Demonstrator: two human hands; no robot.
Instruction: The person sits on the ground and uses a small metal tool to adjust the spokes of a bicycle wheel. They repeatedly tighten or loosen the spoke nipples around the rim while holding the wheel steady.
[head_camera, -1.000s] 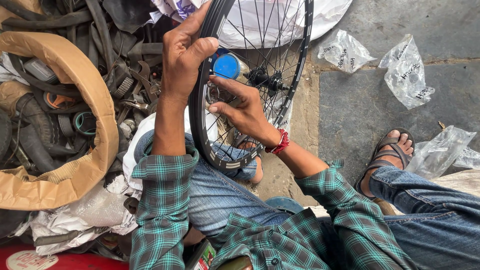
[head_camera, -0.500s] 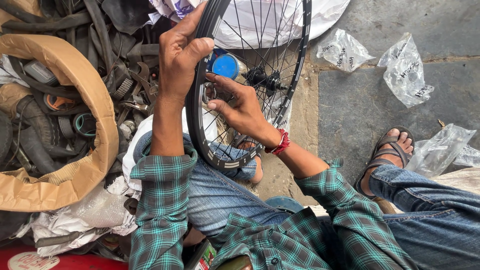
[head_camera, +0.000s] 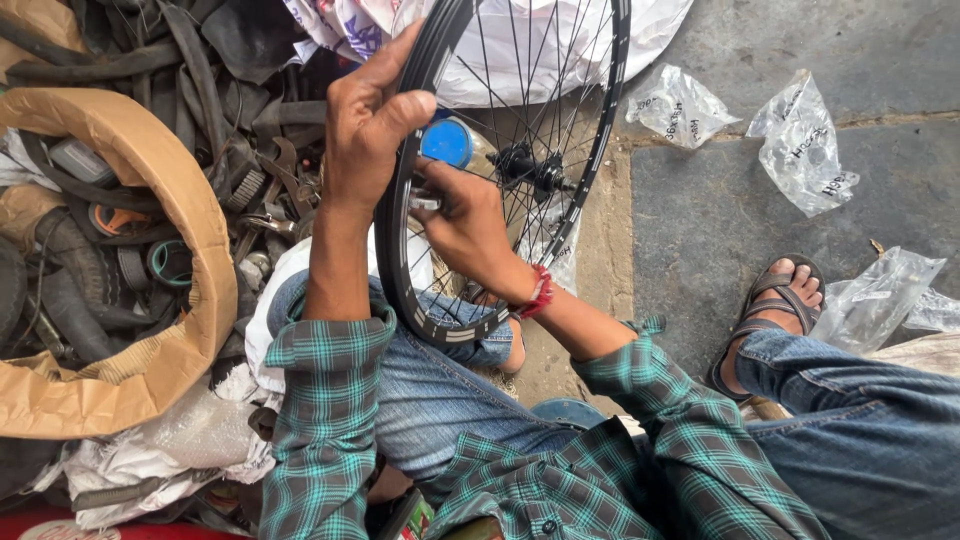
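A black spoked bicycle wheel rim (head_camera: 600, 120) stands upright between my knees, its lower edge resting on my jeans. My left hand (head_camera: 368, 125) grips the rim's left side from outside, thumb over the edge. My right hand (head_camera: 465, 222) reaches through the spokes from the right and pinches a small silver tool (head_camera: 424, 203) against the inside of the rim. The hub (head_camera: 528, 166) sits in the wheel's middle. A blue round lid (head_camera: 446, 143) shows behind the spokes, just above my right hand.
A pile of old black tyres, tubes and metal parts (head_camera: 200, 120) fills the left, ringed by a brown paper-wrapped hoop (head_camera: 190, 230). Crumpled clear plastic bags (head_camera: 800, 140) lie on the concrete at right. My sandalled foot (head_camera: 770, 305) rests on the ground. A white sack (head_camera: 560, 50) lies behind the wheel.
My right hand has slid a little further inside the rim toward the left hand. The wheel and my left hand stay nearly where they were.
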